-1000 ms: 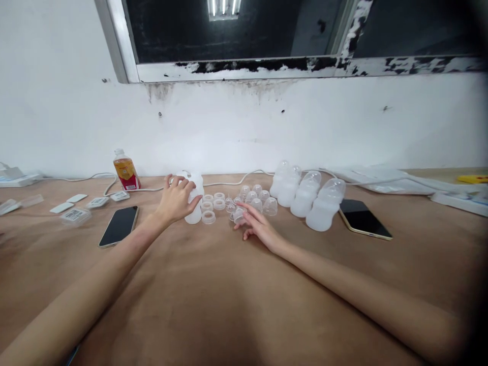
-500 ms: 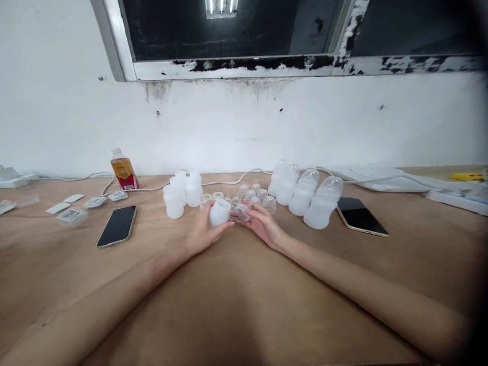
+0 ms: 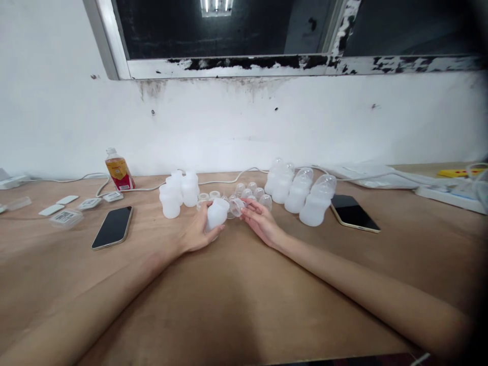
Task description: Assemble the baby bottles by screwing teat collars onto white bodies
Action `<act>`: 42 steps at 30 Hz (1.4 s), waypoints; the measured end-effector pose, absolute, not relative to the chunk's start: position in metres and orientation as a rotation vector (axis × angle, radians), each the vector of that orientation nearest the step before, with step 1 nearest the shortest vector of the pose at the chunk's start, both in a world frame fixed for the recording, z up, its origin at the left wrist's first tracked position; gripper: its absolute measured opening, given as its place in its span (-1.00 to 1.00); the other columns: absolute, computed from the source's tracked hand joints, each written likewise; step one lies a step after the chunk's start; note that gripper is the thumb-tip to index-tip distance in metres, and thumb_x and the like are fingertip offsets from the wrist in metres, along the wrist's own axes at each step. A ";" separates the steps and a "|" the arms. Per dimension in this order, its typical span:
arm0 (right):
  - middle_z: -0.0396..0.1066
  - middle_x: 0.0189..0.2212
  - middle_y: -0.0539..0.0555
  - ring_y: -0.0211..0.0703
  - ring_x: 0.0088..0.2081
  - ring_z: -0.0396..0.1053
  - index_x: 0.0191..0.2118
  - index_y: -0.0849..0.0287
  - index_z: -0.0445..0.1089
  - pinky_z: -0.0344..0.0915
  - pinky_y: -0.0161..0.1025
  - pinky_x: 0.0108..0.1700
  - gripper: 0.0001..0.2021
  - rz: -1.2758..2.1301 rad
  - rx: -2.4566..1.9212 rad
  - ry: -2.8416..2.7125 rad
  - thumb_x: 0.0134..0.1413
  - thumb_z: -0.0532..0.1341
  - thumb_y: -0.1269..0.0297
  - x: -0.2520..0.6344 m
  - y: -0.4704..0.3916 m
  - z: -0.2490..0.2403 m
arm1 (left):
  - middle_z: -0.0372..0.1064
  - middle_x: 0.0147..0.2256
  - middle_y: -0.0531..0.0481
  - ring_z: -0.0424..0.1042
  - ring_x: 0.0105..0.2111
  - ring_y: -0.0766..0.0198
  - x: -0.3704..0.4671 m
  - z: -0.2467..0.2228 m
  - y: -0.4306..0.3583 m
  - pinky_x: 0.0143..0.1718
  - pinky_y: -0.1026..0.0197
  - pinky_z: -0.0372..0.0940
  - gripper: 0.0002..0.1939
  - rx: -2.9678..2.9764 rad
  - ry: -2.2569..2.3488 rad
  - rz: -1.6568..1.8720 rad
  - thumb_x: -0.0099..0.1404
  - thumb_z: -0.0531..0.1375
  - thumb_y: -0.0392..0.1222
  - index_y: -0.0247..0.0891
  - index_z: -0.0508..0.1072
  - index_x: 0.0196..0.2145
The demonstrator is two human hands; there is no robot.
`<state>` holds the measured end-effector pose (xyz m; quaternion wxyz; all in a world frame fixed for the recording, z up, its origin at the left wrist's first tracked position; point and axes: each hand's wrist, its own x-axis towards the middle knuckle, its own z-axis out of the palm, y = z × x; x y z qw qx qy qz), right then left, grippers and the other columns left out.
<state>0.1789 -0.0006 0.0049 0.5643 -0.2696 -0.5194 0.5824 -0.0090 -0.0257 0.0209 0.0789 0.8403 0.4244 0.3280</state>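
Note:
My left hand (image 3: 198, 229) is wrapped round a milky white baby bottle (image 3: 217, 213), which tilts toward the right. Between the fingers of my right hand (image 3: 261, 221) is a clear dome cap (image 3: 238, 207), its open side turned toward the bottle; the two are apart. Behind my hands stand several more clear caps (image 3: 252, 190) and a few pale rings (image 3: 215, 194). To the left are several uncapped white bottles (image 3: 170, 202). On the right, several bottles with clear caps (image 3: 314, 206) stand in a slanting row.
One phone (image 3: 113, 227) lies at the left, another phone (image 3: 355, 213) at the right. A drink bottle (image 3: 119, 170) stands near the wall, beside small labelled cases (image 3: 66, 218). A white cable (image 3: 217, 181) runs along the back to a power strip (image 3: 450, 198).
My left hand has tilted the bottle to the right. My right hand has lifted the clear cap slightly and turned its open side toward the bottle. The whole view has shifted a little.

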 end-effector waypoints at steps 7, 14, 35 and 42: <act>0.35 -0.31 -0.01 -0.31 -0.33 0.31 -0.32 0.12 0.31 0.23 -0.28 -0.21 -0.72 1.434 -0.610 -1.232 -0.29 0.28 0.39 0.178 -0.002 0.005 | 0.29 -0.24 -0.15 0.33 -0.29 0.11 -0.012 0.031 -0.027 -0.29 0.11 0.20 -0.50 2.703 1.316 0.685 0.12 0.01 -0.02 -0.32 0.00 -0.03; 0.35 -0.19 0.03 -0.21 -0.13 0.28 -0.32 0.13 0.30 0.17 -0.19 -0.05 -0.69 1.329 -0.655 -1.414 -0.32 0.30 0.39 0.179 -0.004 0.004 | 0.32 -0.25 -0.09 0.35 -0.33 0.12 -0.019 0.033 -0.023 -0.39 0.17 0.20 -0.48 2.728 1.331 0.551 0.10 0.02 0.01 -0.23 0.07 -0.01; 0.23 -0.72 -0.06 -0.40 -0.74 0.10 -0.46 0.20 0.29 0.04 -0.39 -0.64 -0.56 0.898 -1.055 -1.846 0.06 -0.14 -0.02 0.183 -0.011 0.003 | 0.30 -0.20 -0.16 0.34 -0.30 0.11 -0.016 0.032 -0.028 -0.32 0.13 0.20 -0.48 2.993 1.190 0.409 0.11 0.01 -0.03 -0.25 0.07 0.01; 0.31 -0.51 -0.04 -0.39 -0.65 0.16 -0.18 0.12 0.21 0.09 -0.40 -0.61 -0.65 0.979 -0.857 -1.938 -0.12 0.15 0.09 0.185 -0.016 0.010 | 0.34 -0.26 -0.08 0.36 -0.40 0.17 -0.019 0.032 -0.026 -0.40 0.19 0.20 -0.45 2.879 1.257 0.465 0.10 0.01 -0.01 -0.21 0.02 0.03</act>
